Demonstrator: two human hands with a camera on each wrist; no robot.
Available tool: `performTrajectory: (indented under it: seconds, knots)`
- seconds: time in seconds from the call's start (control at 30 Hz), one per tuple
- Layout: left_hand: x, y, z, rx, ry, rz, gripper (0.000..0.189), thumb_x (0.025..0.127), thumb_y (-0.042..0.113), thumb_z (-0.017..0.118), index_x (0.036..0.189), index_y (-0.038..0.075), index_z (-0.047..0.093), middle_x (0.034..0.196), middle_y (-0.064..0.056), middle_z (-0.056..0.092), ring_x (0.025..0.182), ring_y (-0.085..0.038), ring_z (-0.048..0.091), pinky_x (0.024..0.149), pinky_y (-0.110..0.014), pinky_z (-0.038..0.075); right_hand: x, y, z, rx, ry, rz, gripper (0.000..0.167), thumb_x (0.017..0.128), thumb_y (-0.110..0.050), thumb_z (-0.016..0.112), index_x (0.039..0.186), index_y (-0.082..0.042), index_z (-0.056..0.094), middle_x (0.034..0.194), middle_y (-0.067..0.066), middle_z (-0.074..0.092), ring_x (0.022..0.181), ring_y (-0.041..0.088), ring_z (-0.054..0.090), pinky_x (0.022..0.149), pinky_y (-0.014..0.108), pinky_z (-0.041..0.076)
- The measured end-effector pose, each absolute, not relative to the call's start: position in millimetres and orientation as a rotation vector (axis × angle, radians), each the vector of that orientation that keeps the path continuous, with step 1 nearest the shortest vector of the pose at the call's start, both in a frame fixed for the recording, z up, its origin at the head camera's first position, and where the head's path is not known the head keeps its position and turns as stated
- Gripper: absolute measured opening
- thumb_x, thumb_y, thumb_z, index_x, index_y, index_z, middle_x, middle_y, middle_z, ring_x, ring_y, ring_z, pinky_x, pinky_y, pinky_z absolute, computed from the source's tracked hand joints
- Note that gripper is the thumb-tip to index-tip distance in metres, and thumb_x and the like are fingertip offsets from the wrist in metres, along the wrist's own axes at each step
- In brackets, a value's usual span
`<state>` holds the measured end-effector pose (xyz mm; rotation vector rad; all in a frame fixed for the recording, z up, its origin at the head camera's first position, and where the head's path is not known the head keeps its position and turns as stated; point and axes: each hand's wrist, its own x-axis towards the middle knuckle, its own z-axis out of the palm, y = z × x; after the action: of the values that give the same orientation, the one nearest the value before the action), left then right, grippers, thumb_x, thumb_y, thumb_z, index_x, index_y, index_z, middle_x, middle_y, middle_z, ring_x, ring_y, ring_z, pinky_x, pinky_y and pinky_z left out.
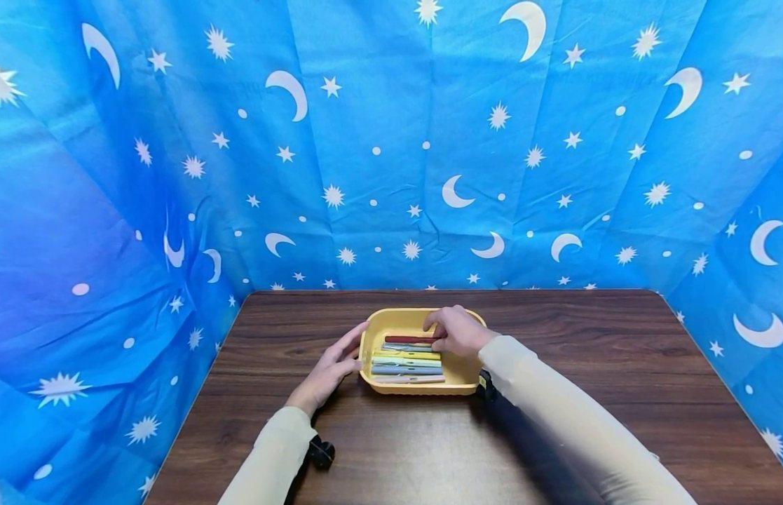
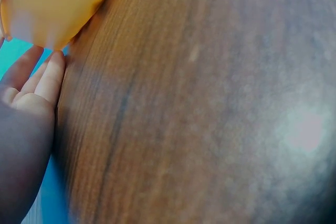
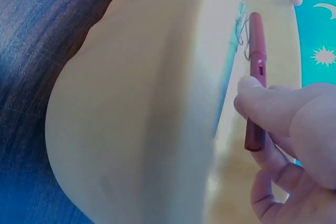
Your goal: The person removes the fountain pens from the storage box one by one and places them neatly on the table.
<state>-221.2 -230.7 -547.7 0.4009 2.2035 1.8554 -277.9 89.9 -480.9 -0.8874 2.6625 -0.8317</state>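
Note:
A yellow plastic basket (image 1: pixel 397 388) stands on the table with several capped pens lying side by side in it. My right hand (image 1: pixel 457 331) reaches in over its right side. In the right wrist view, the thumb and fingers pinch a dark red pen (image 3: pixel 256 43) by its barrel; its cap, wire clip and small barrel window show. Beside it lies a bluish pen (image 1: pixel 406 347), then yellow pens (image 1: pixel 406 355), a grey-blue pen (image 1: pixel 406 369) and a pale pink pen (image 1: pixel 409 379) nearest the front. My left hand (image 1: pixel 331 368) rests against the basket's left wall, fingers extended and thumb at the front.
The dark wood table (image 1: pixel 290 330) extends around the basket on all sides. Blue cloth (image 1: pixel 391 175) printed with moons and stars hangs behind the table and along both sides. A black wrist camera (image 1: pixel 322 452) sits under the left sleeve.

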Motion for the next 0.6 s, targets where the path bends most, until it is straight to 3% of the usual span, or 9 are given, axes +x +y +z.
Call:
performTrajectory:
  seconds: [0.23,0.4,0.6]
  knots:
    - [-222,-231,-549,0.418,2.198,1.853,0.078,0.096,0.006,0.062,0.164,0.033,0.036,0.172,-0.003,0.03,0.158,-0.027,0.029,0.127,-0.051,0.027,-275,94,-475,-1.05,2.668,-0.947,0.013,0.095,-0.001,0.075,0.106,-0.005,0.079,0.096,0.005,0.08,0.086,0.014,0.073,0.077,0.032,0.061]
    - [-223,-231,-549,0.434,2.19,1.862,0.078,0.096,0.004,0.062,0.165,0.032,0.036,0.172,-0.003,0.03,0.158,-0.027,0.029,0.127,-0.05,0.026,-274,97,-476,-1.048,2.667,-1.018,0.013,0.097,-0.005,0.074,0.108,-0.004,0.08,0.097,0.003,0.08,0.086,0.011,0.072,0.077,0.03,0.059]
    - [-222,-230,-548,0.409,2.202,1.85,0.078,0.096,0.006,0.062,0.165,0.033,0.036,0.171,-0.002,0.031,0.158,-0.026,0.029,0.127,-0.051,0.026,-274,104,-476,-0.998,2.62,-1.149,0.017,0.099,-0.009,0.072,0.113,-0.004,0.079,0.103,0.003,0.08,0.095,0.014,0.075,0.087,0.035,0.061]
